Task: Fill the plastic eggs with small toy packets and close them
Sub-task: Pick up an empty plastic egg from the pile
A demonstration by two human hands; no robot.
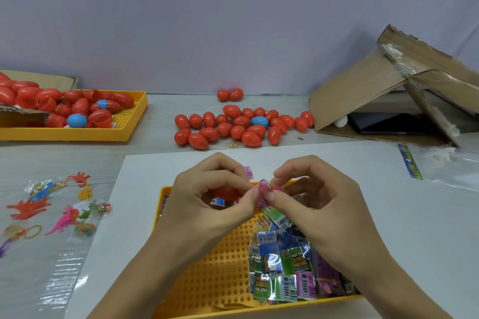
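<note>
Left hand curls around my red egg half; right hand pinches a pink packet at its mouth, both wrists raised over the yellow tray of packets.

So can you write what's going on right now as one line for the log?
left hand: holds red egg | right hand: pinches pink packet | both above yellow tray | egg not closed
</note>
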